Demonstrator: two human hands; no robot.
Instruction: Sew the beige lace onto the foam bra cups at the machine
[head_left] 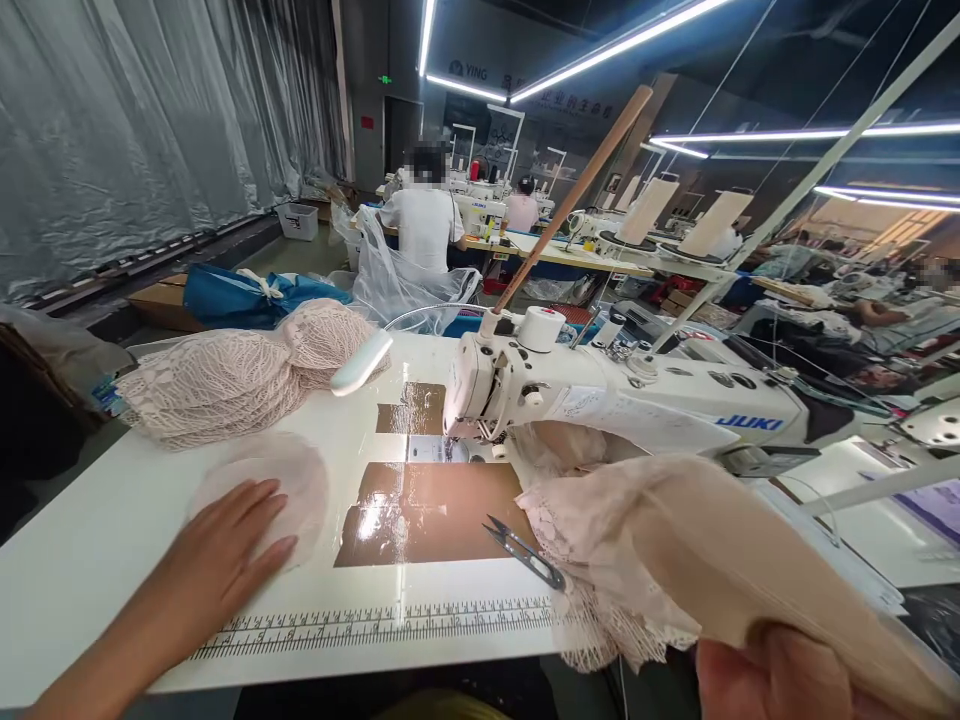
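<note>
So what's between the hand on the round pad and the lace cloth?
Between the left hand and the lace cloth, the head view shows a shiny brown patch and small snips, above a printed ruler.

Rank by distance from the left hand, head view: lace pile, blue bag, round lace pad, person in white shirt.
1. round lace pad, under the left hand, touching.
2. lace pile, behind it on the table.
3. blue bag, past the table's far edge.
4. person in white shirt, far back.
</note>
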